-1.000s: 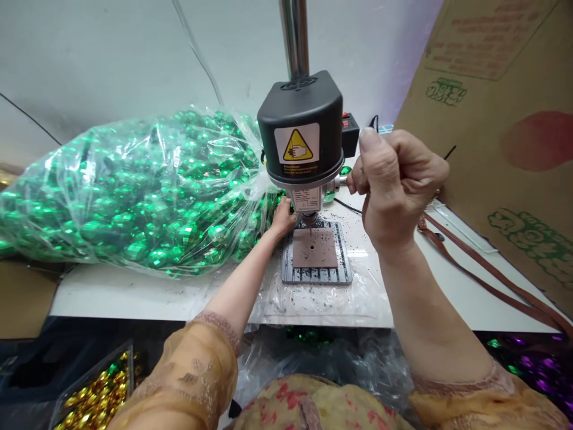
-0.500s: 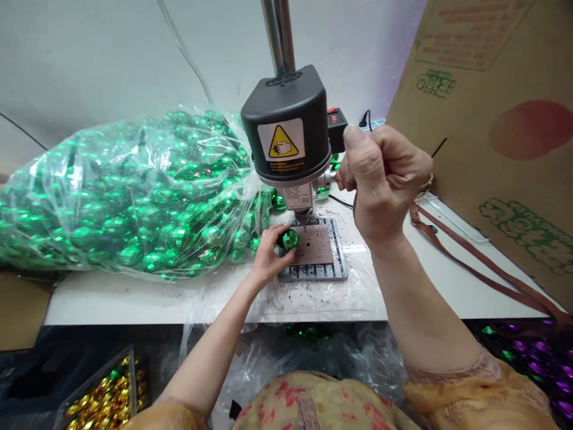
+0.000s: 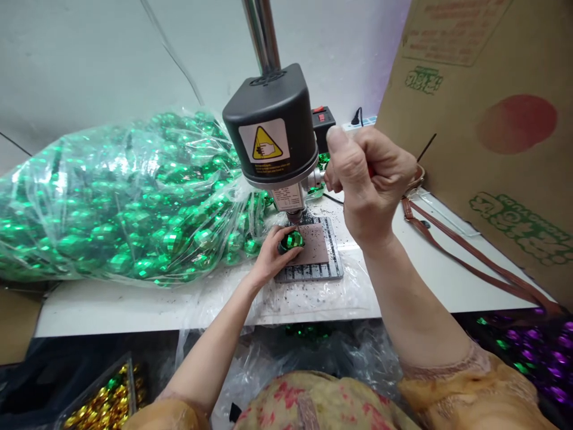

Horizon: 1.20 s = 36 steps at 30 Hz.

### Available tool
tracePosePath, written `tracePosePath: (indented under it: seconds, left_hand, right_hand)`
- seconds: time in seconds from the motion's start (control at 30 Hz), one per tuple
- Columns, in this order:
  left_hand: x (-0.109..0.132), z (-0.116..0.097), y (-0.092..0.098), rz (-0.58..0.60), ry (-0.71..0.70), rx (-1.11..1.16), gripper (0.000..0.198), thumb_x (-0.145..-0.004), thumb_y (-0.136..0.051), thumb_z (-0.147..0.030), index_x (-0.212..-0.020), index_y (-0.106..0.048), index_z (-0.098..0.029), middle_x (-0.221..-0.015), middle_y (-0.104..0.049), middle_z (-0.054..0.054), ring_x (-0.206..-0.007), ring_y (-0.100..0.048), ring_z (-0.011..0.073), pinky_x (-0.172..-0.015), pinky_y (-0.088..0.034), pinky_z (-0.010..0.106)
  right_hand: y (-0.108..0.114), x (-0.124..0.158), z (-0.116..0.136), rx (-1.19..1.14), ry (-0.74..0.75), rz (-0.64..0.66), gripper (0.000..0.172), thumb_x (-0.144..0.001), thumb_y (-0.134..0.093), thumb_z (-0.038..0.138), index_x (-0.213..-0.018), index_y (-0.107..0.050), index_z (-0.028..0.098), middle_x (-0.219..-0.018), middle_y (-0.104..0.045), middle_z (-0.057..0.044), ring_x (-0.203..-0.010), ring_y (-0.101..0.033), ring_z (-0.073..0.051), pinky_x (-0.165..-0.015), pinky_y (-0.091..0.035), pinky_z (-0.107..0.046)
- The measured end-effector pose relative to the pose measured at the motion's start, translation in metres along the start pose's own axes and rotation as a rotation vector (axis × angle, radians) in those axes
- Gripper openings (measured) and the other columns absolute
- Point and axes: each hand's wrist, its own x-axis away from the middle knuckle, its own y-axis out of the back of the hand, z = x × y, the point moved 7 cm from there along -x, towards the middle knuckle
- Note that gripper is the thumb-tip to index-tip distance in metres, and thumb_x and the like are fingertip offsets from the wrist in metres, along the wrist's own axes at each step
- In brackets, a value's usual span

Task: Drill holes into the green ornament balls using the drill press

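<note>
Between the thumb and fingers of my left hand is a shiny green faceted ball. It sits beneath the chuck of a small black drill press, over a brown board on the slotted metal base. My right hand is closed around the press's feed handle at the right of the machine; the fist hides most of the handle. The drill bit cannot be made out behind the ball.
A clear plastic bag full of green balls lies left of the press. A large cardboard box and a brown strap are at right. Below the table are gold balls in a bin and purple balls. Dark shavings litter the white tabletop.
My left hand has brought the green ball rightward on the board, under the chuck. My right hand stays on the handle. The whole view has shifted slightly.
</note>
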Motion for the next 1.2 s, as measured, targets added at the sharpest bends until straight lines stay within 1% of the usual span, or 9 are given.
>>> tracePosePath:
  seconds: [0.13, 0.23, 0.37, 0.47, 0.63, 0.73, 0.87, 1.07, 1.2]
  left_hand:
    - [0.000, 0.008, -0.004, -0.087, 0.112, -0.013, 0.052, -0.075, -0.085, -0.033, -0.119, -0.061, -0.022, -0.110, -0.067, 0.005, -0.103, -0.064, 0.0239, -0.091, -0.052, 0.038]
    - [-0.001, 0.008, -0.009, -0.110, 0.114, -0.047, 0.050, -0.071, -0.088, -0.032, -0.113, -0.063, -0.022, -0.106, -0.067, 0.005, -0.102, -0.064, 0.0249, -0.091, -0.051, 0.040]
    - [-0.001, -0.001, -0.015, -0.134, 0.037, -0.034, 0.046, -0.077, -0.084, -0.033, -0.117, -0.063, -0.023, -0.112, -0.066, 0.006, -0.108, -0.063, 0.0254, -0.097, -0.051, 0.042]
    - [0.004, -0.002, -0.019, -0.180, 0.054, 0.057, 0.052, -0.082, -0.080, -0.033, -0.128, -0.058, -0.024, -0.122, -0.066, 0.008, -0.115, -0.064, 0.0252, -0.101, -0.051, 0.042]
    - [0.008, 0.003, -0.023, -0.290, 0.183, 0.107, 0.057, -0.070, -0.089, -0.032, -0.118, -0.060, -0.022, -0.110, -0.070, 0.006, -0.103, -0.068, 0.0245, -0.092, -0.054, 0.040]
    - [0.005, 0.004, -0.026, -0.284, 0.226, 0.081, 0.051, -0.068, -0.090, -0.032, -0.111, -0.064, -0.022, -0.108, -0.071, 0.007, -0.103, -0.067, 0.0265, -0.090, -0.054, 0.041]
    - [0.004, 0.005, -0.029, -0.264, 0.253, 0.100, 0.053, -0.069, -0.090, -0.032, -0.114, -0.065, -0.022, -0.112, -0.072, 0.008, -0.107, -0.066, 0.0284, -0.094, -0.052, 0.045]
    - [0.008, 0.002, -0.028, -0.285, 0.262, 0.138, 0.054, -0.069, -0.090, -0.033, -0.115, -0.062, -0.023, -0.109, -0.071, 0.006, -0.102, -0.067, 0.0255, -0.090, -0.053, 0.041]
    - [0.008, 0.001, -0.028, -0.289, 0.253, 0.132, 0.053, -0.070, -0.089, -0.034, -0.114, -0.063, -0.022, -0.109, -0.071, 0.007, -0.103, -0.066, 0.0256, -0.091, -0.052, 0.041]
  right_hand:
    - [-0.001, -0.001, -0.001, 0.010, 0.006, 0.023, 0.052, -0.093, -0.062, 0.038, -0.054, -0.034, 0.020, -0.048, -0.040, 0.006, -0.044, -0.037, -0.004, -0.046, -0.032, -0.029]
    - [-0.001, -0.002, -0.002, 0.006, -0.007, 0.026, 0.055, -0.091, -0.063, 0.047, -0.053, -0.033, 0.021, -0.047, -0.041, 0.006, -0.043, -0.037, -0.004, -0.045, -0.031, -0.031]
    - [0.000, -0.002, -0.001, -0.007, -0.028, -0.003, 0.058, -0.087, -0.064, 0.055, -0.051, -0.035, 0.020, -0.046, -0.041, 0.006, -0.042, -0.037, -0.004, -0.045, -0.030, -0.031]
    - [0.000, -0.001, -0.001, 0.003, -0.028, -0.024, 0.059, -0.087, -0.063, 0.056, -0.051, -0.034, 0.019, -0.046, -0.039, 0.006, -0.042, -0.036, -0.004, -0.045, -0.030, -0.030]
    - [-0.002, 0.000, 0.000, 0.004, -0.017, -0.012, 0.055, -0.091, -0.064, 0.046, -0.053, -0.034, 0.019, -0.047, -0.038, 0.007, -0.042, -0.036, -0.003, -0.045, -0.030, -0.029]
    - [-0.001, -0.001, 0.002, 0.001, -0.015, -0.008, 0.052, -0.093, -0.064, 0.038, -0.053, -0.034, 0.019, -0.048, -0.035, 0.007, -0.043, -0.035, -0.003, -0.046, -0.030, -0.028]
    - [-0.001, 0.000, 0.002, -0.003, 0.003, 0.015, 0.051, -0.094, -0.064, 0.031, -0.054, -0.035, 0.020, -0.049, -0.036, 0.007, -0.043, -0.036, -0.004, -0.046, -0.030, -0.029]
    - [0.003, 0.016, 0.001, -0.046, 0.106, -0.018, 0.048, -0.094, -0.059, 0.020, -0.055, -0.030, 0.019, -0.049, -0.030, 0.006, -0.043, -0.036, -0.005, -0.044, -0.026, -0.029]
    - [0.004, 0.024, -0.001, -0.100, 0.153, -0.043, 0.049, -0.094, -0.057, 0.018, -0.058, -0.024, 0.018, -0.051, -0.026, 0.006, -0.044, -0.029, -0.003, -0.045, -0.021, -0.027]
